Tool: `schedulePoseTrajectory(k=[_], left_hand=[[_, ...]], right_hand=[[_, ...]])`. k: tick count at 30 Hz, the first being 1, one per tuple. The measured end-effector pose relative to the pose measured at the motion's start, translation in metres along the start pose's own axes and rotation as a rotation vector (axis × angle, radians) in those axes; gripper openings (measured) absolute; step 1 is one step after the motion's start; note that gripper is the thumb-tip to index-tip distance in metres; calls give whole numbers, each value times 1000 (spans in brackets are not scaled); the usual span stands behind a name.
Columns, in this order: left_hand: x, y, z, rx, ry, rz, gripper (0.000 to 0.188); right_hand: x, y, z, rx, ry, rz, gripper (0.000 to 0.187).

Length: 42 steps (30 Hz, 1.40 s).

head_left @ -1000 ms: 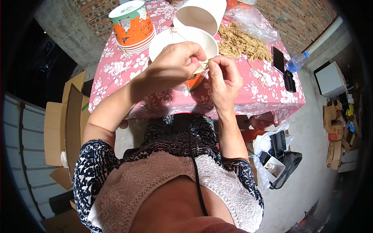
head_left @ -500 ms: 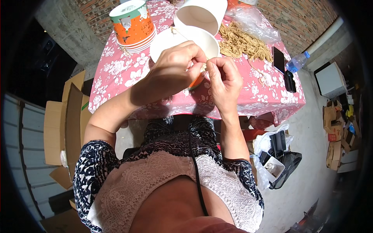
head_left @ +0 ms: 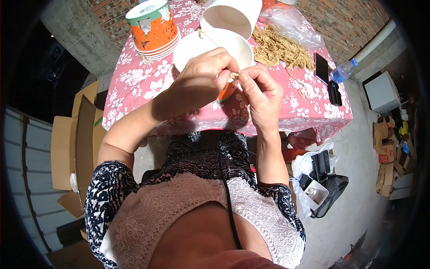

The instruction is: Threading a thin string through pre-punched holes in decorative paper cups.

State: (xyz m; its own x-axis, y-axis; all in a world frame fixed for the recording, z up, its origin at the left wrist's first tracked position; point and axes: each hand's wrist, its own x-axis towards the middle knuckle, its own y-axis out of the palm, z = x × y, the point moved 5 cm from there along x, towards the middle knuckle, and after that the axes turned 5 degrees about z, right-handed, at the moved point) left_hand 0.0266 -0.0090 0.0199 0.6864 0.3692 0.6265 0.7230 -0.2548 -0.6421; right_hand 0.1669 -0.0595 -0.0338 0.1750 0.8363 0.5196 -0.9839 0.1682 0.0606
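Note:
Directly in front of me a paper bucket (head_left: pixel 237 47) lies tipped, its white inside facing up and a strip of orange outer wall showing beneath my hands. At its near rim, my left hand (head_left: pixel 204 69) is closed, thumb and fingertips pinching a tan cord (head_left: pixel 234 76). Meeting it from the right, my right hand (head_left: pixel 262 92) also pinches the cord, its fingertips almost touching the left ones. A piece of cord also shows at the bucket's far rim. The exact shape of the cord between my fingers is too small to make out.
Stacked orange-and-green buckets (head_left: pixel 154 29) stand at the left on the floral tablecloth (head_left: pixel 134 96). Another white-lined bucket (head_left: pixel 230 20) lies behind. To the right are a heap of tan cords (head_left: pixel 282 49), a plastic bag (head_left: pixel 293 27), a phone (head_left: pixel 321 68) and a water bottle (head_left: pixel 343 71).
My right hand has shifted slightly right and down, its fingers tilting. More of the cord and of the orange wall shows between the hands. My left hand stays nearly in place.

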Motion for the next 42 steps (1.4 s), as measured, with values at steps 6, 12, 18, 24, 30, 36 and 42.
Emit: schedulePoseTrajectory(k=[6, 12, 18, 24, 30, 36, 42], left_hand=[[-5, -2, -11, 54, 33, 22, 11], [-7, -4, -8, 117, 70, 18, 8], [-18, -16, -4, 186, 45, 58, 7], [-20, -33, 8, 295, -42, -69, 6], [-43, -67, 77, 258, -741, -278, 36], [-47, -69, 89, -184, -743, -194, 22], [-54, -197, 65, 362, -679, -174, 20]], right_hand=[[0, 1, 1, 19, 14, -15, 5], [1, -3, 0, -147, -138, -36, 8], [5, -17, -3, -381, -259, -178, 13], [1, -16, -4, -438, -280, -162, 9], [-10, -21, 0, -414, -279, -118, 16], [-18, -57, -32, -237, -111, -268, 20], [-30, -92, -60, -143, -41, -287, 23]])
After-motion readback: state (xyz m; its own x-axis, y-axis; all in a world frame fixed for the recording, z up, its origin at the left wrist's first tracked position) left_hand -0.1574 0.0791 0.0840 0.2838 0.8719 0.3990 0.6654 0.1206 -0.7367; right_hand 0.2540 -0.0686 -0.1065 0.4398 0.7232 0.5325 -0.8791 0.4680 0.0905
